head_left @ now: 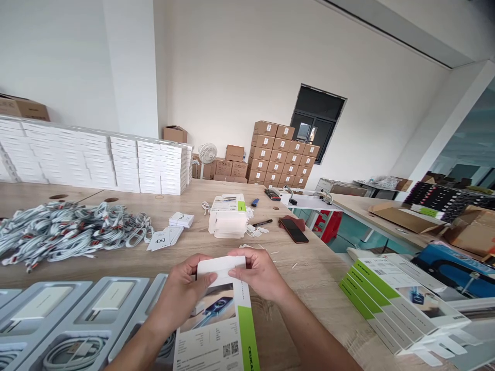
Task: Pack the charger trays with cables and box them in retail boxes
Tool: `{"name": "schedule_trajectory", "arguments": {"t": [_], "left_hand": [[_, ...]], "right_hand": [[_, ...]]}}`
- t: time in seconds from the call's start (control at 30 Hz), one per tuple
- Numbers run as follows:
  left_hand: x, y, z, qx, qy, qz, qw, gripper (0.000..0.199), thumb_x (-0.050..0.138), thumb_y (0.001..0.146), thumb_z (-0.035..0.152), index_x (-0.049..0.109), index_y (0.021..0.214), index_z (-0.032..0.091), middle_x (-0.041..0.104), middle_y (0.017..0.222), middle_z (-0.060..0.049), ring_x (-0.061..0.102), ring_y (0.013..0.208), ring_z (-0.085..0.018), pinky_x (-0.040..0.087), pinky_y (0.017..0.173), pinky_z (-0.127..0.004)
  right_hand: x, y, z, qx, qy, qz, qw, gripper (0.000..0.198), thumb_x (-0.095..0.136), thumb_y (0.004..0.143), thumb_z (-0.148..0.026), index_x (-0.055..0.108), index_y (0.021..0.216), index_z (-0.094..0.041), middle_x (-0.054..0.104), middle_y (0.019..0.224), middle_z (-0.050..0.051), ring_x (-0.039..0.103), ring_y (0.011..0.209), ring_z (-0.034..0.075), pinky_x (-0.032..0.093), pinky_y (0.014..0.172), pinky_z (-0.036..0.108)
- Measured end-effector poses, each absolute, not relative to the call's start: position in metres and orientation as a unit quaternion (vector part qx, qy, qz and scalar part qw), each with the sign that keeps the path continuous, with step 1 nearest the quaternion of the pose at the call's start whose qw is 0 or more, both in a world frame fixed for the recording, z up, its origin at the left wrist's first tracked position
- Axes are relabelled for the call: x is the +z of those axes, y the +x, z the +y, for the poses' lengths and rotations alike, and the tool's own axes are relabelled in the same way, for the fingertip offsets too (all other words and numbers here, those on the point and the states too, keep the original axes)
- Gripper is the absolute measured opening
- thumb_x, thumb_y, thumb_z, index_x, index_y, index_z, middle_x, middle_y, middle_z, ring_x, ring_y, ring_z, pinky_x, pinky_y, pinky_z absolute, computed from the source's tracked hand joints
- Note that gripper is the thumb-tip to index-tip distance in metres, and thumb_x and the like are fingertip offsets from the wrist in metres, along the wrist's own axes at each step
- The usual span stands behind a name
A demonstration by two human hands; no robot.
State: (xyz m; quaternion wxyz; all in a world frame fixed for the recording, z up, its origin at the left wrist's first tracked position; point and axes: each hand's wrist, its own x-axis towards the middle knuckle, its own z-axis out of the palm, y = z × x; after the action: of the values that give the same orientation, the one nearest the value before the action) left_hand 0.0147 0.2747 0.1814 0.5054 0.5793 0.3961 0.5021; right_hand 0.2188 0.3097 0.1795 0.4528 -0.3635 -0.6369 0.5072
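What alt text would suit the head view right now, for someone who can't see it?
A person's left hand and right hand hold the white end flap of a green-edged printed box at a wood-grain table. Grey trays and heaped white cables lie to the left; similar boxes are stacked at right.

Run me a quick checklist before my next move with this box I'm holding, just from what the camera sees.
1. Left hand gripping the box: ok, thumb and fingers at its white end.
2. Right hand gripping too: ok, at the same end, opposite corner.
3. White end flap fully tucked in: cannot tell, your fingers cover part of it.
4. Contents right: cannot tell, the inside is hidden.
5. Loose cables untangled: not ok, they lie in a jumbled pile.
6. Phone away from your hands: ok, it lies apart, farther up the table.
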Motion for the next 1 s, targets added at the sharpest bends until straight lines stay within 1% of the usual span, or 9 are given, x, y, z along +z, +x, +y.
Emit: {"name": "schedule_trajectory", "arguments": {"t": [0.2, 0.3, 0.43, 0.53, 0.6, 0.67, 0.73, 0.83, 1.0], "left_hand": [[0.182, 0.011, 0.275, 0.486, 0.581, 0.385, 0.528, 0.018, 0.068, 0.082, 0.038, 0.069, 0.088, 0.021, 0.065, 0.069, 0.003, 0.057, 0.062, -0.014, 0.047, 0.059, -0.024], [0.178, 0.010, 0.278, 0.475, 0.596, 0.393, 0.514, 0.019, 0.066, 0.083, 0.038, 0.070, 0.089, 0.020, 0.067, 0.071, 0.001, 0.056, 0.062, -0.014, 0.044, 0.057, -0.024], [0.182, 0.009, 0.279, 0.466, 0.582, 0.406, 0.529, 0.024, 0.069, 0.081, 0.040, 0.071, 0.096, 0.021, 0.070, 0.073, -0.001, 0.062, 0.066, -0.017, 0.047, 0.062, -0.027], [0.194, 0.006, 0.274, 0.487, 0.470, 0.392, 0.623, 0.053, 0.076, 0.071, 0.044, 0.064, 0.119, 0.025, 0.075, 0.083, -0.004, 0.069, 0.073, -0.026, 0.051, 0.069, -0.036], [0.201, 0.004, 0.268, 0.481, 0.352, 0.358, 0.719, 0.072, 0.071, 0.066, 0.060, 0.061, 0.126, 0.022, 0.077, 0.087, -0.010, 0.071, 0.078, -0.034, 0.052, 0.072, -0.046], [0.203, 0.003, 0.261, 0.449, 0.270, 0.339, 0.781, 0.089, 0.057, 0.061, 0.081, 0.064, 0.123, 0.017, 0.077, 0.085, -0.016, 0.071, 0.083, -0.042, 0.051, 0.074, -0.054], [0.201, 0.004, 0.256, 0.416, 0.257, 0.344, 0.802, 0.101, 0.044, 0.053, 0.094, 0.067, 0.119, 0.021, 0.078, 0.083, -0.015, 0.070, 0.088, -0.046, 0.049, 0.076, -0.059], [0.197, 0.008, 0.251, 0.349, 0.301, 0.338, 0.821, 0.105, 0.033, 0.044, 0.100, 0.066, 0.119, 0.033, 0.078, 0.084, -0.010, 0.070, 0.090, -0.045, 0.048, 0.078, -0.060], [0.200, 0.011, 0.249, 0.290, 0.333, 0.295, 0.847, 0.096, 0.030, 0.048, 0.097, 0.074, 0.101, 0.030, 0.078, 0.089, -0.011, 0.070, 0.092, -0.042, 0.048, 0.078, -0.055]], "right_hand": [[0.185, 0.219, 0.309, 0.518, -0.362, -0.631, 0.450, 0.030, 0.082, 0.065, -0.027, 0.069, 0.091, -0.019, 0.066, 0.074, -0.003, 0.055, 0.061, 0.010, 0.041, 0.056, 0.022], [0.187, 0.222, 0.310, 0.535, -0.357, -0.629, 0.435, 0.028, 0.081, 0.066, -0.028, 0.070, 0.090, -0.018, 0.067, 0.080, -0.002, 0.057, 0.067, 0.011, 0.042, 0.062, 0.024], [0.187, 0.221, 0.310, 0.532, -0.373, -0.616, 0.445, 0.026, 0.081, 0.066, -0.030, 0.070, 0.086, -0.017, 0.067, 0.076, -0.001, 0.056, 0.063, 0.011, 0.040, 0.060, 0.024], [0.189, 0.220, 0.309, 0.554, -0.354, -0.575, 0.487, 0.028, 0.083, 0.064, -0.030, 0.071, 0.085, -0.017, 0.068, 0.073, -0.001, 0.057, 0.062, 0.012, 0.041, 0.059, 0.024], [0.191, 0.220, 0.311, 0.566, -0.328, -0.525, 0.544, 0.030, 0.084, 0.062, -0.031, 0.069, 0.085, -0.017, 0.069, 0.074, -0.001, 0.058, 0.063, 0.013, 0.042, 0.060, 0.025], [0.191, 0.222, 0.315, 0.559, -0.309, -0.482, 0.600, 0.033, 0.085, 0.062, -0.032, 0.068, 0.086, -0.019, 0.070, 0.076, -0.001, 0.058, 0.063, 0.014, 0.043, 0.060, 0.025], [0.190, 0.223, 0.319, 0.530, -0.306, -0.473, 0.634, 0.032, 0.084, 0.064, -0.033, 0.066, 0.088, -0.019, 0.070, 0.078, 0.000, 0.059, 0.066, 0.014, 0.045, 0.063, 0.027], [0.188, 0.222, 0.320, 0.443, -0.340, -0.529, 0.639, 0.027, 0.078, 0.072, -0.034, 0.066, 0.093, -0.021, 0.070, 0.085, 0.002, 0.060, 0.074, 0.017, 0.046, 0.070, 0.030], [0.197, 0.213, 0.298, 0.172, -0.404, -0.701, 0.562, 0.020, 0.071, 0.080, -0.030, 0.067, 0.099, -0.026, 0.062, 0.112, 0.007, 0.051, 0.110, 0.025, 0.038, 0.097, 0.040]]}}
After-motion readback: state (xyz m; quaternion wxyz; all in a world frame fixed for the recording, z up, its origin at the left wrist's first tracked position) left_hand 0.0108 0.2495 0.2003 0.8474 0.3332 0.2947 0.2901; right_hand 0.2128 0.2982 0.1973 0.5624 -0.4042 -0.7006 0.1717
